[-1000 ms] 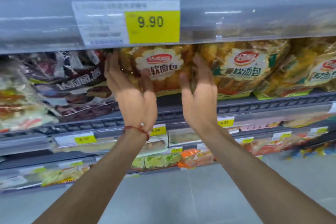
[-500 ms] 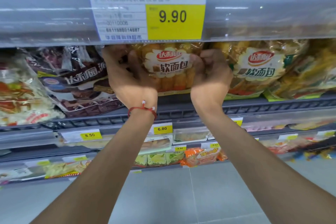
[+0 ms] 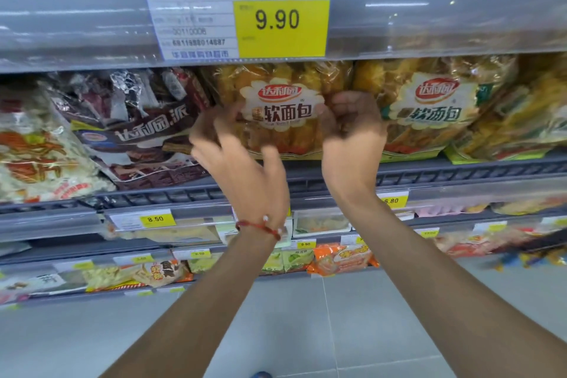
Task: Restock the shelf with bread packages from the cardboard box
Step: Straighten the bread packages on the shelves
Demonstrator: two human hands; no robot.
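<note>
Bread package (image 3: 282, 110) sits on the shelf (image 3: 460, 173), right under the yellow 9.90 price tag (image 3: 280, 27). 1 more bread bag (image 3: 429, 107) touches it on the right, and a dark brown bag (image 3: 138, 135) is on its left. I think it is light and squishy. The clear wrap is shiny and may slip, and the soft rolls inside could get squashed. So it is best held by its 2 side edges with a gentle squeeze, not pushed on the front.

Both arms reach up and forward. The right hand (image 3: 352, 138) has its fingers curled round the right edge of the package, holding it. The left hand (image 3: 242, 172), with a red string (image 3: 260, 227) on the wrist, is at the lower left corner, fingers spread and bent. It is blurry, so I cannot tell if it holds the package or not.
</note>
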